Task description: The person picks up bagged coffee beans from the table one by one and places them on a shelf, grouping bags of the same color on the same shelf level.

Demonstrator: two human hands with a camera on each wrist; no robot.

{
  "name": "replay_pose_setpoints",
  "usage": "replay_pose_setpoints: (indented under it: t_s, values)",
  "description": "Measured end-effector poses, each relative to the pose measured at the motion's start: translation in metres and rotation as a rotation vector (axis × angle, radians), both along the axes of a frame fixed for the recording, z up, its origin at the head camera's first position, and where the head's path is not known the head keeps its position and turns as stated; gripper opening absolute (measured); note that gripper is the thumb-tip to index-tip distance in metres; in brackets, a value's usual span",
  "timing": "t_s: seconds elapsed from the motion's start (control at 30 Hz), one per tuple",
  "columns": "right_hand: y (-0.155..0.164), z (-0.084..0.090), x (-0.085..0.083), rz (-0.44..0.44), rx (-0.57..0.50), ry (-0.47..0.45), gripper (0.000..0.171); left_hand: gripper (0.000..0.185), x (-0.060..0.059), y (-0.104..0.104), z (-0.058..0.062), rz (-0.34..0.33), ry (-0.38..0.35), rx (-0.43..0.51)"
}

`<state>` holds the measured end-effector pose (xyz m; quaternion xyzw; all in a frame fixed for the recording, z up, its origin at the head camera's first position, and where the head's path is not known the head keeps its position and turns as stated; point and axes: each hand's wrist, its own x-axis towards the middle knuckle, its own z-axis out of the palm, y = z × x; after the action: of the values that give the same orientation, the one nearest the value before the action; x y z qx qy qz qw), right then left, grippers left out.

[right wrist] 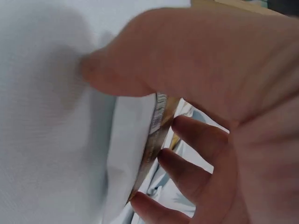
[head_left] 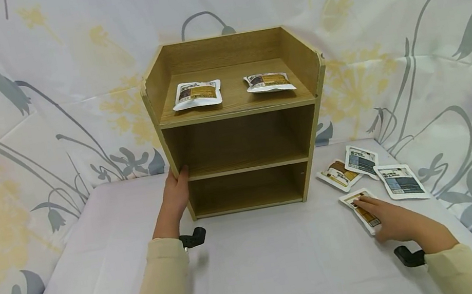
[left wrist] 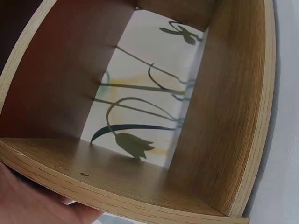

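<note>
while the left hand [head_left: 176,191] steadies the wooden shelf unit [head_left: 238,120] with fingers laid against its left upright at the middle shelf edge, the right hand [head_left: 394,223] lies over a flat food pouch [head_left: 361,208] on the table [head_left: 256,268], right of the unit. in the right wrist view the thumb [right wrist: 117,74] is above the pouch edge [right wrist: 156,135] and the fingers [right wrist: 196,135] curl beneath it, spread a little apart, so the grip looks like a pinch just forming.

judgement: to lift cleanly, get the fingertips well under the pouch edge before closing, since the packet is thin and lies flush on cloth; keep the left hand braced so the light unit does not slide.

3 more pouches [head_left: 364,170] lie close together just beyond the right hand, 2 of them overlapping. 2 pouches [head_left: 197,94] rest flat on the top shelf, well apart. middle and bottom shelves hold nothing visible.

materials: unit is pale oak-grain board, open-backed, top tier walled with slanted sides. pouches are glossy white film with brown and dark label panels, soft, slightly puffed. the table cover is matte white fabric; the backdrop [head_left: 26,125] is a floral printed cloth.
</note>
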<state>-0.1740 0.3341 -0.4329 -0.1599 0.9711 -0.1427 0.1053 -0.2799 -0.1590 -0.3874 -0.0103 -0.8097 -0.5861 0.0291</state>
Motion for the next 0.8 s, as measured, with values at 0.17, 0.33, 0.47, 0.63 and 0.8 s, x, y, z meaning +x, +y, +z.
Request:
replay_pose_setpoints:
  t_s: [0.17, 0.33, 0.47, 0.63, 0.8]
  values:
    - [0.000, -0.004, 0.000, -0.004, 0.016, 0.032, 0.087, 0.063, 0.001, 0.001, 0.002, -0.005, 0.004, 0.011]
    - [-0.002, -0.002, 0.001, 0.000, 0.038, 0.088, 0.079, 0.062, 0.002, 0.000, 0.002, -0.007, 0.012, 0.014]
    - [-0.003, 0.001, 0.003, 0.021, 0.018, 0.174, 0.068, 0.062, 0.002, 0.001, 0.002, -0.011, 0.020, 0.017]
    - [-0.004, 0.004, 0.004, 0.035, 0.008, 0.254, 0.057, 0.062, 0.002, 0.001, 0.001, -0.009, 0.019, 0.018]
    - [-0.003, 0.006, 0.003, 0.044, 0.027, 0.320, 0.054, 0.061, 0.002, 0.001, 0.001, -0.012, 0.024, 0.023]
